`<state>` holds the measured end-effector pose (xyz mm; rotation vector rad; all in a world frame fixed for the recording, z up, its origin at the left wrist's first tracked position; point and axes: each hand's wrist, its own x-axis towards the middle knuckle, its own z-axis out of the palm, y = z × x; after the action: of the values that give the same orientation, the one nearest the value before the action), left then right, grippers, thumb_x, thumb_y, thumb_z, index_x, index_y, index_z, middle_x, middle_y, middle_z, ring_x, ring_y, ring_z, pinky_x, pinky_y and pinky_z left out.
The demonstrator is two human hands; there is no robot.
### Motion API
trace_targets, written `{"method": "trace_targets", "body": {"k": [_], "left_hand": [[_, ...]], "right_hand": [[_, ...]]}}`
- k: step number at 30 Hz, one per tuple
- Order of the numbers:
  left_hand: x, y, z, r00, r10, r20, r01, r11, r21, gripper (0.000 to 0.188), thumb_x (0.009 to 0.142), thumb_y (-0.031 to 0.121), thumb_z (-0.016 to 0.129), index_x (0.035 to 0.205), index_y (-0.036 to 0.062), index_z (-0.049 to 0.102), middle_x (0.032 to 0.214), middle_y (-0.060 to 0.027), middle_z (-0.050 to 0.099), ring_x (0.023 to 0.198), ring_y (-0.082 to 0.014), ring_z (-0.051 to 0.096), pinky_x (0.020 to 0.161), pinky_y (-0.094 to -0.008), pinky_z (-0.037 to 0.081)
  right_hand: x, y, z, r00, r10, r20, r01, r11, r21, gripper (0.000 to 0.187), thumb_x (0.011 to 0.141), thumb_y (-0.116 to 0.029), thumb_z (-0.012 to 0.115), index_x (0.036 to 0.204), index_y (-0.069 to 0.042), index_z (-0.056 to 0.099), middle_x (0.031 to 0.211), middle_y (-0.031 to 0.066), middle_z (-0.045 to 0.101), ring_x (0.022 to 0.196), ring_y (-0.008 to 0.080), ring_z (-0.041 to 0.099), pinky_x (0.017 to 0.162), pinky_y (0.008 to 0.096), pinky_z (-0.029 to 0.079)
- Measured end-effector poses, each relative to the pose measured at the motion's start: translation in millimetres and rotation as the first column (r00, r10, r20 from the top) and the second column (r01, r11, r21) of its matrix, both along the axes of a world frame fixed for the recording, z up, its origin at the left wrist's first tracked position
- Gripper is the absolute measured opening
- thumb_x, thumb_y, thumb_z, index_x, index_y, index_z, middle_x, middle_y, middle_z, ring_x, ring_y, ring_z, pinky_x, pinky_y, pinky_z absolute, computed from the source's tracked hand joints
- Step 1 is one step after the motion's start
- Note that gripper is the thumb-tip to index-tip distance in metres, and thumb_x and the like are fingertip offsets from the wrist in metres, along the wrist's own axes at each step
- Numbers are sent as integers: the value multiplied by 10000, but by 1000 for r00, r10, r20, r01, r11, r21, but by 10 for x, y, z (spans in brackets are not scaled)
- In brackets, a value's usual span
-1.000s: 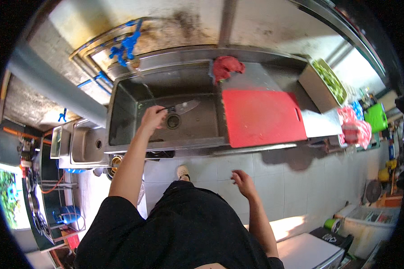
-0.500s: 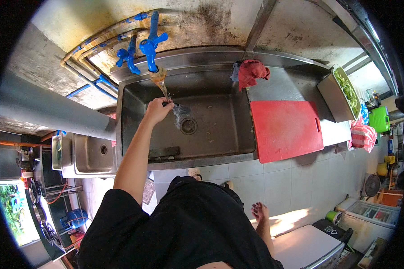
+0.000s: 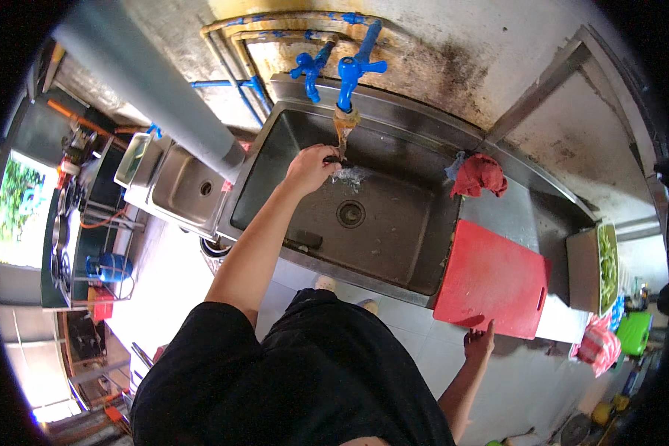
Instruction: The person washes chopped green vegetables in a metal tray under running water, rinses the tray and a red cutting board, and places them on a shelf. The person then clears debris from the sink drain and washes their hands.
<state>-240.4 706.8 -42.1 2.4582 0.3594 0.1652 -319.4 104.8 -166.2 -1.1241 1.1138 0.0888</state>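
Observation:
My left hand [image 3: 310, 171] is closed around a small black-handled tool [image 3: 332, 159] in the steel sink [image 3: 394, 230]. Water runs onto it from the blue faucet [image 3: 347, 82] and splashes below. Fingers hide most of the tool, and its working end is lost in the splash, so its kind is unclear. My right hand [image 3: 480, 342] has its fingers apart and holds nothing. It is at the near edge of the red cutting board [image 3: 490, 275], with fingertips touching or almost touching it.
A red cloth [image 3: 479, 176] hangs over the sink's far right corner. Right of the board stands a bin of green vegetables [image 3: 606, 269], near a striped bag [image 3: 596, 348]. A dark flat piece [image 3: 305, 239] lies along the sink's near side. A grey pipe [image 3: 163, 89] rises at left, beside a smaller sink [image 3: 189, 182].
My right hand has risen from low beside my body to the cutting board's near edge. The left hand has drawn the tool closer under the faucet. The whole view has turned and shifted.

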Motion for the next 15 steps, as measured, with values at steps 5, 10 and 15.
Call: {"method": "trace_targets", "body": {"k": [5, 10, 15], "left_hand": [[-258, -180, -10, 994, 64, 84, -76, 985, 154, 258, 856, 266, 709, 1067, 117, 692, 1070, -105, 660, 877, -269, 680, 810, -388, 530], [-437, -19, -76, 942, 196, 273, -214, 976, 39, 247, 854, 175, 729, 1083, 94, 685, 1087, -110, 649, 881, -261, 674, 755, -330, 547], [-800, 123, -105, 929, 242, 280, -253, 967, 3, 234, 827, 150, 738, 1045, 79, 693, 986, -116, 660, 815, -267, 649, 718, -347, 520]], "right_hand": [[22, 81, 166, 991, 35, 131, -44, 997, 63, 427, 813, -521, 729, 917, -118, 631, 883, 9, 636, 778, 175, 576, 660, 318, 409], [208, 113, 706, 907, 255, 335, -309, 944, 119, 340, 897, -456, 624, 1061, -164, 678, 933, -38, 681, 767, 154, 579, 623, 307, 402], [237, 699, 902, 834, 351, 426, -418, 906, 72, 318, 929, -420, 609, 1027, -122, 662, 878, 28, 677, 705, 178, 582, 609, 323, 431]]}}
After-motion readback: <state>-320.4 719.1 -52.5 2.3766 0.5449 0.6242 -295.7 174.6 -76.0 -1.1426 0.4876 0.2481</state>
